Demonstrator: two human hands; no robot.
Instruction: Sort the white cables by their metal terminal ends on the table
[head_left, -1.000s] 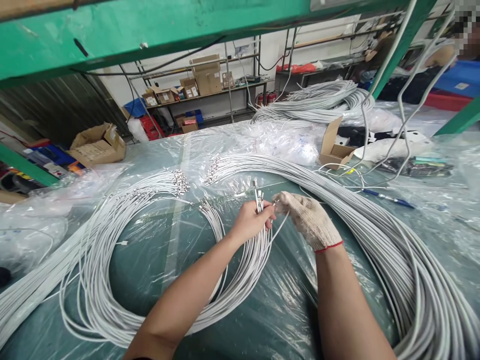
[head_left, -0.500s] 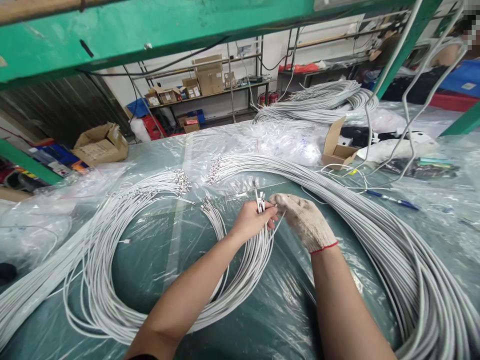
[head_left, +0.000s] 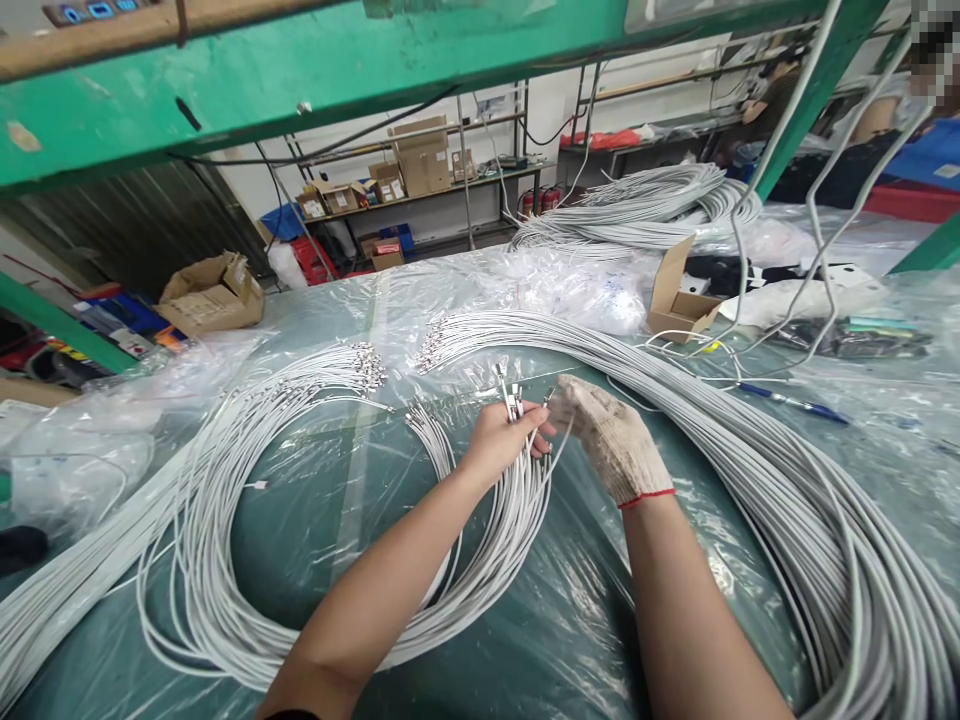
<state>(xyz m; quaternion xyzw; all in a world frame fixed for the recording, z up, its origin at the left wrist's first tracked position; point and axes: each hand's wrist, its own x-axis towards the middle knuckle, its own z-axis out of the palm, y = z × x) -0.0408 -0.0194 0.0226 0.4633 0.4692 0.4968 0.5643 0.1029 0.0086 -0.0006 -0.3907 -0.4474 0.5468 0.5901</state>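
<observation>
My left hand [head_left: 504,438], bare, is closed around several white cables near their metal-tipped ends [head_left: 514,400], which stick up above the thumb and fingers. Just right of it is my right hand [head_left: 611,435] in a knitted glove with a red hem, its fingertips pinched and slightly blurred. A single white cable [head_left: 562,448] runs down from those fingertips. Below both hands the cables curve into a large coil [head_left: 217,560] on the plastic-covered table, partly hidden by my left forearm. A smaller group of cable ends [head_left: 426,425] lies left of my left hand.
A thick cable bundle [head_left: 720,455] arcs along the right, and another pile [head_left: 637,205] lies at the back. An open cardboard box [head_left: 679,305] and a blue pen [head_left: 795,402] sit on the right. A green beam [head_left: 375,85] crosses overhead. Another person [head_left: 877,120] is at far right.
My right fingertips have moved slightly away from my left hand. The cable ends in my left hand have tilted a little leftward. The camera view has shifted slightly.
</observation>
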